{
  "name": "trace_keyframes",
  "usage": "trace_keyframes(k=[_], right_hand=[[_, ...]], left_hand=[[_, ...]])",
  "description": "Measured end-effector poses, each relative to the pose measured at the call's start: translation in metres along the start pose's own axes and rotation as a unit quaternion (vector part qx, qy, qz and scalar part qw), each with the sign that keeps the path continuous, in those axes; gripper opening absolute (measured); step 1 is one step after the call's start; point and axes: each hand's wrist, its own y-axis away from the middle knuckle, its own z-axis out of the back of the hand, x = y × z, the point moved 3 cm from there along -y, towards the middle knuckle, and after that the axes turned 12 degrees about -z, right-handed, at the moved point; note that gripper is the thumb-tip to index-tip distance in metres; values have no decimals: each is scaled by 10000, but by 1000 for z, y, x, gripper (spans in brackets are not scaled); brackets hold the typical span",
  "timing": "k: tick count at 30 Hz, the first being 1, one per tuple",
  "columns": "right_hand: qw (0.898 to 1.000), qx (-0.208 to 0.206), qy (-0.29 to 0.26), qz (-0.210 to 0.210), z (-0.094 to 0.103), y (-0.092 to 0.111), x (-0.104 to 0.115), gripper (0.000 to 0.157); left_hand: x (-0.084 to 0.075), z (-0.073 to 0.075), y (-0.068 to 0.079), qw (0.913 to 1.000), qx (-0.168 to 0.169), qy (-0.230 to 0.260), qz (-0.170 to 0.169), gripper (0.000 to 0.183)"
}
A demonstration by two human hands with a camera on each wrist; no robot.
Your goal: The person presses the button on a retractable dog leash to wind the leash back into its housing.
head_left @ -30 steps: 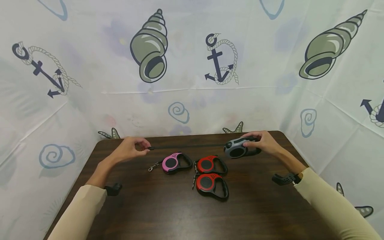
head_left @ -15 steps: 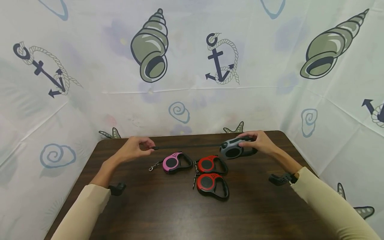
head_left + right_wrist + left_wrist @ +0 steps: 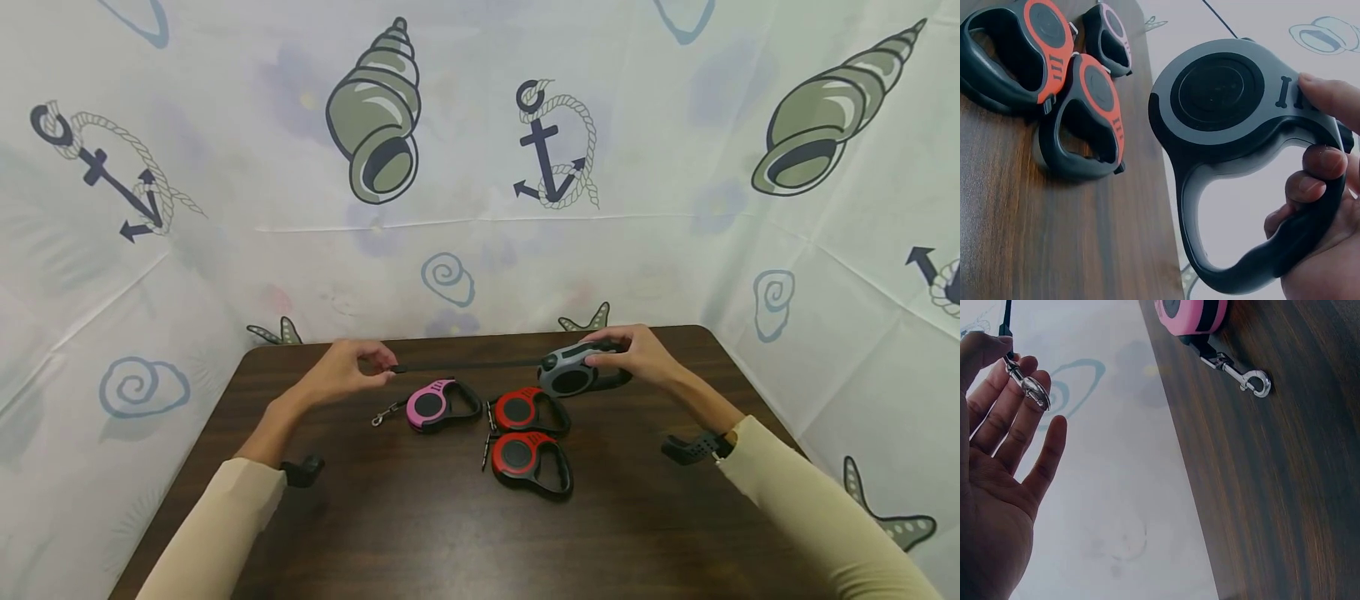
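Note:
My right hand grips the black handle of a grey retractable dog leash, its thumb lying on the grey casing in the right wrist view. A dark strap runs out of the casing across to my left hand. There my thumb and fingers pinch the strap's end just above a silver snap hook. Below the strap, a pink leash lies on the table with its clip pointing left. Two red leashes lie beside it, one behind the other.
The dark wooden table reaches back to a white cloth printed with shells and anchors, which also hangs at both sides. Each wrist wears a black band, the right one close to the sleeve.
My hands have come closer together, the right moving left with the grey leash and the left moving right with the strap's end. The strap between them is shorter. The leashes on the table stay put.

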Motion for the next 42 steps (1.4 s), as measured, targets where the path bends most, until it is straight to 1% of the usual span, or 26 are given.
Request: trace_keyframes(k=[9,15,19,26,33,37,42], right_hand=[[9999,37,-163,22,-7,-2,2,36],[9997,55,-224,19,-11,-3,2,36],[9996,72,-257,27,-14,-3,5,36],[9992,110,-380,113,-21,-5,9,36],[9985,183,-494,164,-29,-7,14,38],[9987,142,-459,155,-33,-9,16,38],[9984,182,-454,291,-40,-10,20,38]], left_hand=[[0,-6,-4,9995,-148,30,-266,14],[-3,-10,-6,9996,-132,195,-175,15],[-5,-12,-8,9997,-104,202,-121,16],[-8,-18,-11,9992,-140,300,-242,16],[-10,-23,-14,9992,-103,374,-103,16],[-12,-25,-15,9990,-174,365,-163,16],[-14,-30,-17,9987,-222,427,-188,17]])
